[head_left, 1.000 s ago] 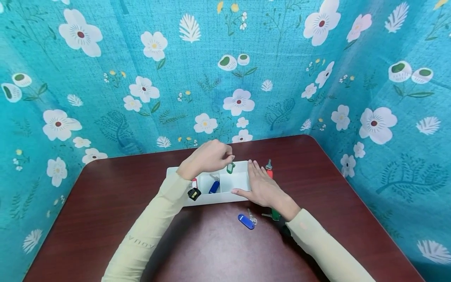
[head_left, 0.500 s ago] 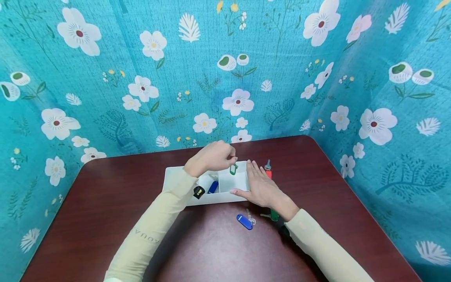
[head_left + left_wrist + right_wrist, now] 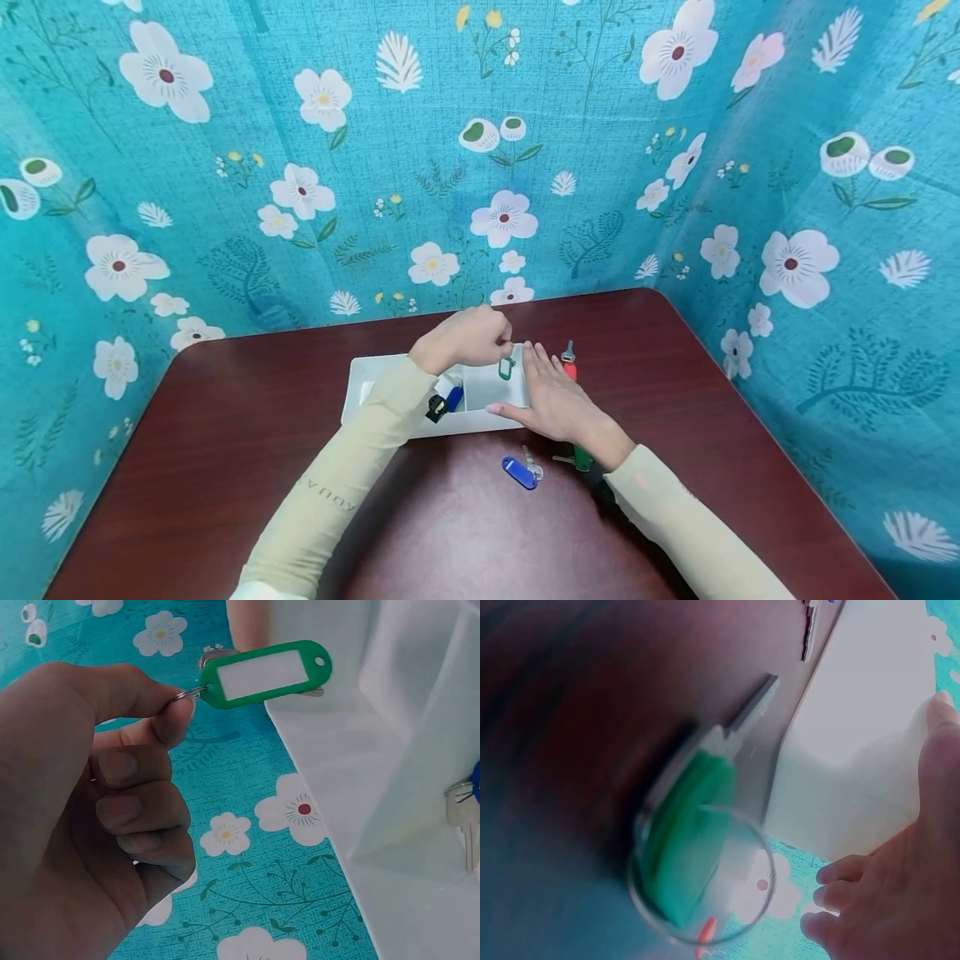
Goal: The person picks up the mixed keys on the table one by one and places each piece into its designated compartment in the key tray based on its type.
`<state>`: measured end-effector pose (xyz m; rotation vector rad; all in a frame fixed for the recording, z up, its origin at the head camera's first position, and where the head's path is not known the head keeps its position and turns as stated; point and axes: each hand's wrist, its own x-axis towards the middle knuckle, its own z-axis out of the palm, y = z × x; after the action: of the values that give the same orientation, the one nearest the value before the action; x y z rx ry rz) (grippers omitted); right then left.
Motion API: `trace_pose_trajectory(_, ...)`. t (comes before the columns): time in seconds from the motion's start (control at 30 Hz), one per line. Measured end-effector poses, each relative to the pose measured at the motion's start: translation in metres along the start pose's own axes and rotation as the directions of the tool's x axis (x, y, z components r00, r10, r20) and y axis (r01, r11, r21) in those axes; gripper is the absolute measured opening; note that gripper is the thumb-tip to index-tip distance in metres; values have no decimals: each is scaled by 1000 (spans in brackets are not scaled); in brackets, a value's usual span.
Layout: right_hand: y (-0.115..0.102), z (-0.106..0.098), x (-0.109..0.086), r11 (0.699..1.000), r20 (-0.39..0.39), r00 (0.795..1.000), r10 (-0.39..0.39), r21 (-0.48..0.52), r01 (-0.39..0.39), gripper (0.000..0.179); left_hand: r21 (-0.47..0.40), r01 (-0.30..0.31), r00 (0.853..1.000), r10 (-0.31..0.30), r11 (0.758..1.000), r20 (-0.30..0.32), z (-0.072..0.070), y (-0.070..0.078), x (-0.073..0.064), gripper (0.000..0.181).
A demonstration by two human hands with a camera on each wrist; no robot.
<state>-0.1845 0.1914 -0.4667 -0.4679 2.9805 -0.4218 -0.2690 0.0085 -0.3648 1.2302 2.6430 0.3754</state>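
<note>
In the head view we find the left sleeve (image 3: 341, 471) hiding much of the white tray's (image 3: 450, 427) left part, and the right wrist partly covering a second green tag (image 3: 582, 459). Behind the green tag (image 3: 262, 675) we catch only slivers of its key (image 3: 217, 654), and the right wrist view is blurred. We see a divider between the right compartment and the one holding a blue tag (image 3: 455, 398). The table (image 3: 187, 433) spreads left of the tray and toward us; its far edge runs near the curtain (image 3: 420, 167). A loose blue tag (image 3: 519, 472) lies in front of the tray, a red tag (image 3: 570, 369) beyond its right end. The right hand (image 3: 558, 396) rests there, fingers straight, thumb at the near rim. The left hand (image 3: 468, 336) pinches the green tag's ring (image 3: 193, 693) between thumb and forefinger, other fingers curled; the tag sits just past those fingertips, above the right compartment, how high we cannot tell
</note>
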Motion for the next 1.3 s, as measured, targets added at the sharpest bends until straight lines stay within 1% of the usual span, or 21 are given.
trace_pose_trajectory(0.13,0,0,0,1000,2,1000,5,-28,-5,130,-11,27,999,-26,1000,38,2,-1,3,50)
trace_pose_trajectory(0.27,-1,0,-1,1000,-3,1000,-3,-10,3,128,-15,62,995,-60,998,85,3,0,6,52)
trace_pose_trajectory(0.5,-3,-1,-1,1000,13,1000,1,15,-1,127,-2,88,988,-87,996,125,9,-3,14,52)
trace_pose_trajectory(0.73,-2,0,-1,1000,7,1000,0,22,0,127,14,111,985,-112,994,129,13,-3,21,49)
trace_pose_trajectory(0.93,-1,1,0,1000,13,1000,-1,15,1,129,57,113,983,-120,992,138,16,1,27,46)
trace_pose_trajectory(1.17,-2,0,-1,1000,19,1000,-2,21,2,129,93,116,985,-126,989,116,19,8,30,33)
trace_pose_trajectory(1.3,-2,-1,-1,1000,22,1000,2,20,-2,128,117,123,984,-137,985,116,21,10,32,27)
